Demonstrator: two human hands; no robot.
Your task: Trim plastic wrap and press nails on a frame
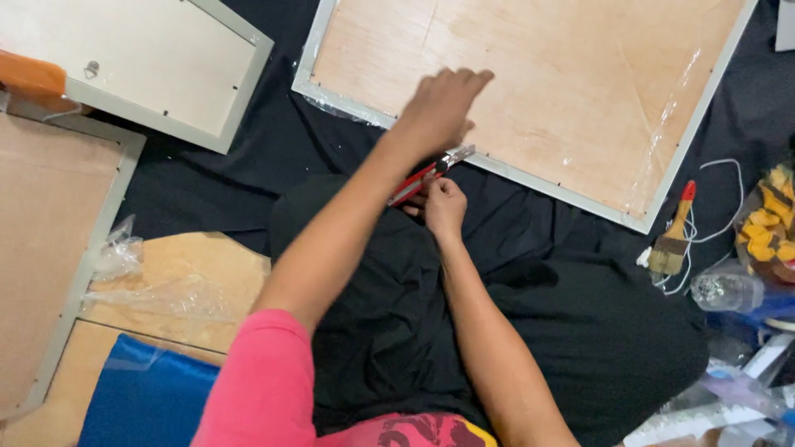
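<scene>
The right hand [445,207] grips a red utility knife [429,175] just below the frame [530,175] edge — light, stiff, best held by its handle (blade sharp). The left hand [439,108] lies flat, holding nothing, on the frame's thin plywood backing [563,91] — rigid, film-slippery.

floor: black cloth [248,165] | wooden boards [190,273] | lighting: even, soft

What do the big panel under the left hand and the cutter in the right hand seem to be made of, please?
The panel looks like plywood: pale brown grain, matte, in a grey frame that could be metal or painted wood, partly under clear plastic film. The cutter seems red plastic with a shiny metal blade.
</scene>
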